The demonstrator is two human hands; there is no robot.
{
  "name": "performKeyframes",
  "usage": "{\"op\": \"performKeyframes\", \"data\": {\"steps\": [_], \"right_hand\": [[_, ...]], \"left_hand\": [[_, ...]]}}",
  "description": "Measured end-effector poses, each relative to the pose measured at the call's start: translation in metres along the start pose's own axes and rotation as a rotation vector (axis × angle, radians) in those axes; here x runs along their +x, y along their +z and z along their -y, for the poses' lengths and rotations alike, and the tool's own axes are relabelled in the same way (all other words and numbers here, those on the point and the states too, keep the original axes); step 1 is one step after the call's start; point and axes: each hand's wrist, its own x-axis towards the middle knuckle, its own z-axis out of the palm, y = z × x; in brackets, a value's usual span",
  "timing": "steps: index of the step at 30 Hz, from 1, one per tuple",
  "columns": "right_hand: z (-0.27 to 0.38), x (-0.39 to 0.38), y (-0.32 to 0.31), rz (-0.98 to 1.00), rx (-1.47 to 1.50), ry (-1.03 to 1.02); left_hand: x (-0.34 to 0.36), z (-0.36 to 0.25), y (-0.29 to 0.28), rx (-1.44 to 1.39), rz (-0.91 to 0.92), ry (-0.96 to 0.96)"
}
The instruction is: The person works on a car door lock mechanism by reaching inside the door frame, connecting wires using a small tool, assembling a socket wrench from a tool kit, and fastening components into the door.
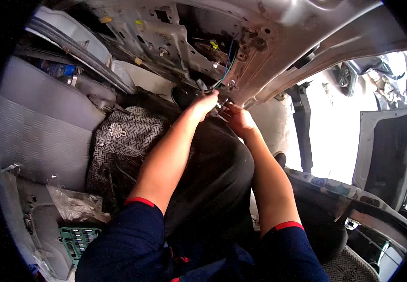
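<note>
The bare inner metal of a vehicle door [170,42] fills the top, with cut-out openings and holes. A blue and green wire bundle [225,73] hangs from one opening down to my left hand [205,104]. That hand is closed around the wires' lower end, and a grey plastic piece [201,84] pokes up beside its fingers. My right hand [239,120] is closed in a pinch just to the right, almost touching the left. A small shiny metal piece [222,104] shows between the two hands. What exactly the right fingers grip is hidden.
A grey seat [48,117] stands at the left, above a patterned floor mat [128,129]. A clear plastic bag [76,202] and a green socket tool case [74,239] lie at lower left. My dark-trousered leg [217,160] sits below my hands. A door sill [353,192] crosses the right.
</note>
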Motion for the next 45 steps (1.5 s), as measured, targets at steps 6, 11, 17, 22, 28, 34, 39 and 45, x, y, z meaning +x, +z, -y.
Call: {"op": "performKeyframes", "data": {"steps": [6,11,17,22,28,34,39,45], "right_hand": [[-0.003,0.01,0.006,0.097,-0.034,-0.011],[-0.015,0.03,0.002,-0.068,-0.12,-0.11],[-0.021,0.044,0.008,-0.165,-0.096,-0.183],[-0.021,0.037,0.016,0.016,0.02,-0.221],[-0.011,0.021,0.013,0.107,0.175,-0.079],[-0.017,0.015,0.022,-0.009,0.082,-0.182],[-0.018,0.025,0.019,0.007,0.019,-0.164],[-0.023,0.035,0.001,0.153,0.284,-0.109]], "left_hand": [[0.021,0.025,0.004,-0.133,-0.113,0.093],[0.037,0.035,0.003,-0.243,-0.212,0.029],[0.015,0.005,-0.019,0.067,-0.646,0.213],[0.007,-0.009,0.004,0.49,-0.398,0.586],[0.023,-0.01,0.004,0.504,-0.058,0.529],[0.024,-0.029,-0.01,0.393,0.276,0.415],[0.029,-0.034,-0.01,0.833,0.11,0.533],[0.029,-0.044,0.002,1.086,0.019,0.345]]}}
